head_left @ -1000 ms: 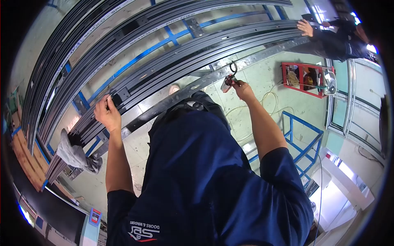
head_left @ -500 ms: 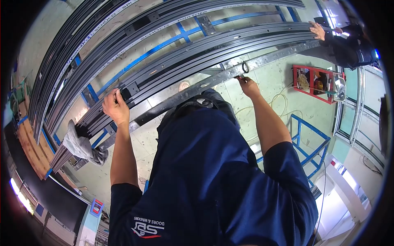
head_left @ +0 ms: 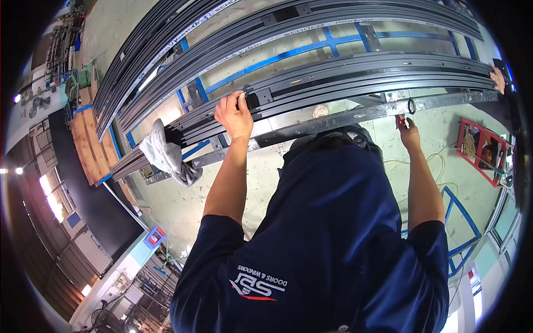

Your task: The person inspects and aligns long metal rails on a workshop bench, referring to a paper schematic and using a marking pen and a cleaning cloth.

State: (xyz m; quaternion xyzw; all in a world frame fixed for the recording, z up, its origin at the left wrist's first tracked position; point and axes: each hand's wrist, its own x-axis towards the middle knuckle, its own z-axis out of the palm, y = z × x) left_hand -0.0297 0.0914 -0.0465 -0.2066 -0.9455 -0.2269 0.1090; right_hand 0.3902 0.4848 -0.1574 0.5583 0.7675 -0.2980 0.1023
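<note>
- Head view looks down over our dark blue shirt [head_left: 327, 250], with both arms reaching out to a stack of long dark grey profiles [head_left: 344, 75].
- Our left hand [head_left: 233, 115] is clenched over the near edge of the profiles, fingers wrapped across the top beside a black end block [head_left: 252, 100].
- Our right hand [head_left: 408, 132] is curled closed against a flat steel bar [head_left: 333, 119] that runs just below the profiles. Its fingers sit right under a black ring [head_left: 411, 105]; what they pinch is too small for us to tell.
- The profiles lie across blue trestle rails [head_left: 288, 51], and more dark profiles are stacked beyond them.
- A grey cloth [head_left: 164, 152] is wrapped over the left end of the stack.
- A co-worker's hand [head_left: 498, 79] rests on the far right end of the same profiles.
- On the floor to our right stand a red tray [head_left: 482, 150] and a blue frame [head_left: 461, 219]; wooden pallets [head_left: 86, 144] lie well apart on our left.
</note>
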